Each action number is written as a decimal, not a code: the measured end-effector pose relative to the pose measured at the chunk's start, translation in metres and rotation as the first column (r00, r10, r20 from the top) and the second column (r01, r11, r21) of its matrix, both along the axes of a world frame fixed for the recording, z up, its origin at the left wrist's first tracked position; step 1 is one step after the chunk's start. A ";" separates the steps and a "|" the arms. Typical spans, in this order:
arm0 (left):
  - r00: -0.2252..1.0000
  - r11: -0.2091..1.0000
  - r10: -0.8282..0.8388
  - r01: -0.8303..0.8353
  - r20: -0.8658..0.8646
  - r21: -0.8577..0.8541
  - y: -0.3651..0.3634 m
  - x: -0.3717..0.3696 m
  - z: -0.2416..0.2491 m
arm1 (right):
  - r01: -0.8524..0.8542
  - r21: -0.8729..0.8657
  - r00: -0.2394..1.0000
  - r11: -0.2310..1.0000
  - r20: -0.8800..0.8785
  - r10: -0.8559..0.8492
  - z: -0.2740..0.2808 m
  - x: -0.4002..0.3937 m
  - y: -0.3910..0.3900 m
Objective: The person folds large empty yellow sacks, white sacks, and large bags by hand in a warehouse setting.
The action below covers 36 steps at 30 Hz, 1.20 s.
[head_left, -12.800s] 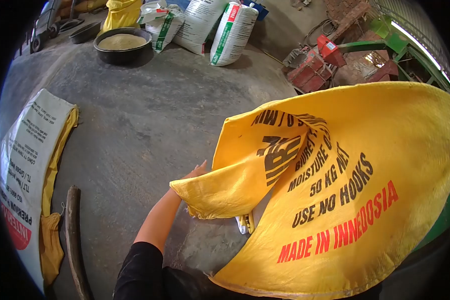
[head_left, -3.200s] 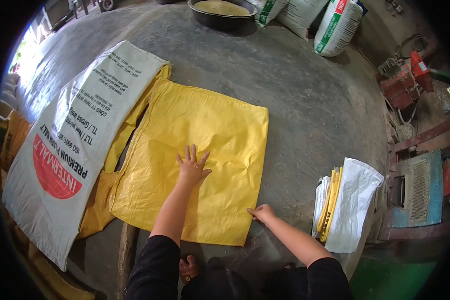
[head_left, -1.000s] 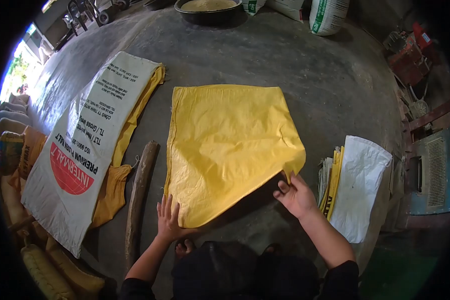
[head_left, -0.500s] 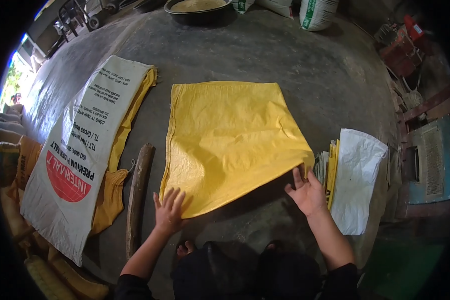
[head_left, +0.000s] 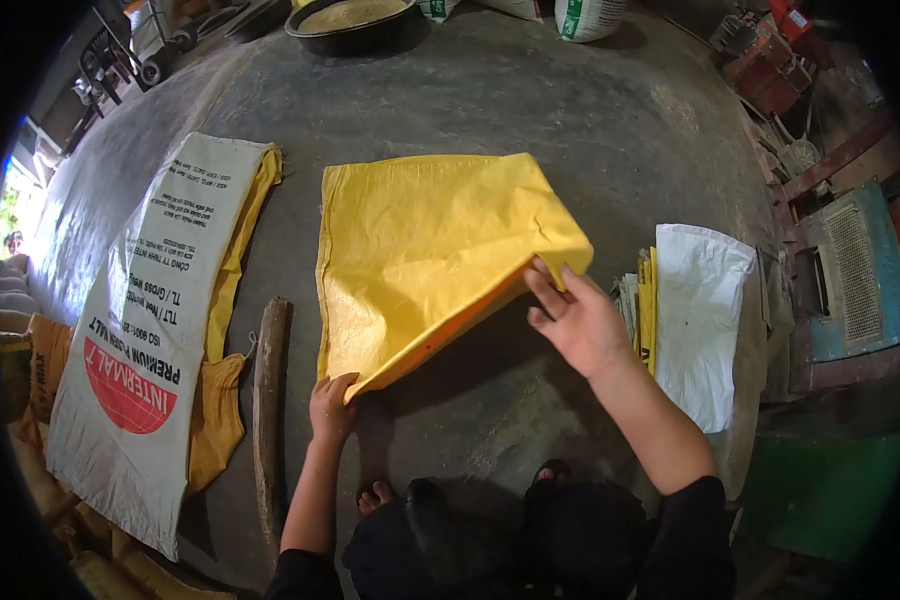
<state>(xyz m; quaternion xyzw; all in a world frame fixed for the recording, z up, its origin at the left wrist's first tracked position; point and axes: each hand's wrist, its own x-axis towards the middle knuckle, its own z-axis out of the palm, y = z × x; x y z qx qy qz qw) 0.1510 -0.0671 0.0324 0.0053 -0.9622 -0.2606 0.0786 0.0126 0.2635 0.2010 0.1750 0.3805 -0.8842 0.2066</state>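
Note:
A yellow woven sack (head_left: 430, 230) lies on the grey concrete floor in front of me, its near edge raised. My left hand (head_left: 332, 408) grips the sack's near left corner, fingers wrapped over the edge. At the right corner, my right hand (head_left: 578, 318) pinches the lifted edge between thumb and fingers. Between the two hands the raised edge shows a strip of the orange underside or inside. The sack's far edge rests flat on the floor.
To the left lie printed white-and-yellow sacks (head_left: 160, 330) and a wooden stick (head_left: 269, 420). A folded white sack (head_left: 700, 320) rests at right beside folded yellow ones (head_left: 647, 310). A black basin (head_left: 350, 38) and filled bags (head_left: 588, 15) stand at the back. Machinery (head_left: 850, 270) stands far right.
My left hand has closed on the near left corner. My right hand has moved up and forward, lifting the sack's right corner and folding the near edge away from me.

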 end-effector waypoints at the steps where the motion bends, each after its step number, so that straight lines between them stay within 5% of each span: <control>1: 1.000 1.000 0.003 -0.003 -0.004 -0.004 -0.003 -0.002 0.017 | 0.020 0.067 0.999 0.998 0.037 -0.023 -0.005 0.000 0.013; 3: 0.981 0.988 -0.114 0.128 0.154 -0.085 -0.010 -0.005 0.048 | 0.045 0.198 0.995 0.979 0.081 -0.062 -0.019 0.011 0.043; 9: 0.887 0.909 -0.375 0.409 0.270 -0.083 -0.002 -0.019 0.111 | 0.107 0.372 0.981 0.922 0.111 -0.159 -0.060 0.060 0.112; 12: 0.728 0.816 -0.520 0.577 0.446 0.009 0.011 -0.030 0.156 | 0.261 0.483 0.965 0.836 -0.118 -0.234 -0.056 0.072 0.122; 19: 0.376 0.659 -0.673 0.695 0.637 0.287 0.011 -0.067 0.218 | 0.359 0.473 0.931 0.805 -0.245 -0.271 -0.007 0.068 0.122; 23: 0.434 0.743 -0.565 0.638 0.702 0.204 0.010 -0.097 0.226 | 0.345 0.515 0.936 0.785 -0.248 -0.249 -0.004 0.040 0.117; 31: 0.587 0.898 -0.297 0.440 0.753 0.011 0.000 -0.203 0.142 | 0.190 0.551 0.978 0.812 -0.036 -0.204 -0.070 -0.081 0.084; 33: 0.770 0.918 -0.212 0.368 0.602 -0.147 -0.005 -0.222 0.113 | 0.192 0.587 0.978 0.786 -0.050 -0.202 -0.095 -0.108 0.075; 36: 0.854 0.885 -0.106 0.315 0.510 -0.343 -0.009 -0.238 0.074 | 0.192 0.628 0.976 0.755 -0.040 -0.215 -0.128 -0.139 0.061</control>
